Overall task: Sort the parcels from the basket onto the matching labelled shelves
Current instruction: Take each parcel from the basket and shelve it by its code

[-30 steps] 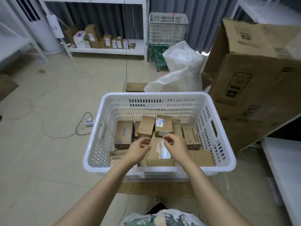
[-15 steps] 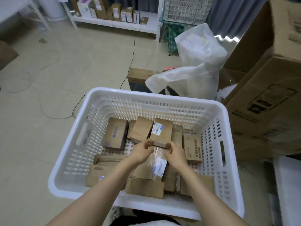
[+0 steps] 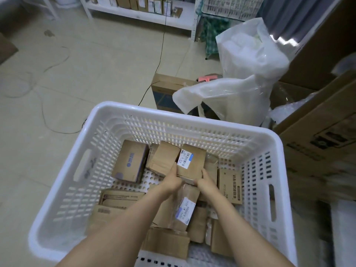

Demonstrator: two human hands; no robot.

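1. At the upper left, across a pale tiled floor, a white shelf (image 3: 146, 17) carries a row of small boxes. Its labels are too small to read.
2. A black cable (image 3: 160, 53) trails over the floor from the shelf towards the basket.
3. A white slotted basket (image 3: 173, 130) fills the foreground. Many brown parcels lie in it, so most of the sorting looks undone.
4. The left hand (image 3: 171, 181) curls its fingers round the lower left edge of the labelled parcel (image 3: 196, 164).
5. That parcel stands tilted near the middle of the basket, resting among the others and not yet lifted clear.
6. The right hand (image 3: 205, 182) grips the parcel's lower right corner, fingers curled.
7. A small carton (image 3: 169, 87) sits on the floor just behind the basket, on the way to the shelf.
8. To the right, a bulky clear plastic bag (image 3: 250, 60) and large cartons (image 3: 317, 141) crowd that side.
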